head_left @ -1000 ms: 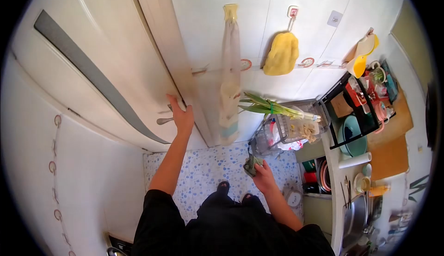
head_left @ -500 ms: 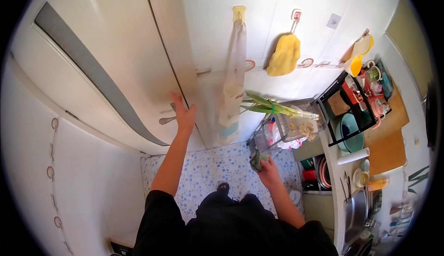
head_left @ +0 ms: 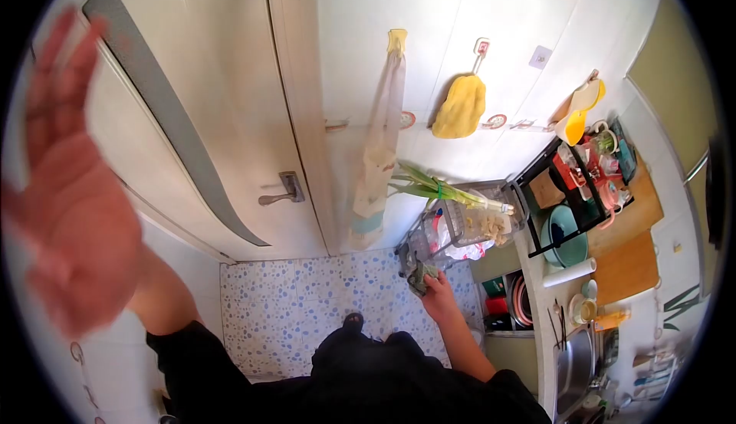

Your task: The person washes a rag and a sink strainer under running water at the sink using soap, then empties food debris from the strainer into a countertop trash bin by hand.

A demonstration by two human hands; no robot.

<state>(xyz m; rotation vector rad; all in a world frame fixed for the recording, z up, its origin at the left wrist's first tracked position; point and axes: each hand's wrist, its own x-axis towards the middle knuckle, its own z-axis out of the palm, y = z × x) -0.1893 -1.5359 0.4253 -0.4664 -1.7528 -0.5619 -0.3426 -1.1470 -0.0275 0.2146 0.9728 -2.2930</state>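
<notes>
My left hand (head_left: 80, 217) is raised close to the camera at the far left, slightly blurred, palm showing and fingers spread, holding nothing. Behind it stands a closed cream door (head_left: 222, 117) with a grey panel and a metal handle (head_left: 282, 189); no hand touches the handle. Low in the middle, my right hand (head_left: 437, 294) is closed on a crumpled dark green cloth (head_left: 420, 278). Just above that hand is a wire rack (head_left: 468, 228) with a bundle of green onions (head_left: 445, 189) lying on top.
A pale cloth (head_left: 379, 140) and a yellow cloth (head_left: 460, 106) hang on the tiled wall. At the right, the counter (head_left: 546, 332) bears a black rack, a teal basin (head_left: 565, 236), a paper roll, brown boards and a sink (head_left: 575, 366). Speckled floor (head_left: 330, 294) lies below.
My left hand has left the door handle area and come up to the far left, near the camera. The right hand still holds the green cloth. The view has shifted somewhat.
</notes>
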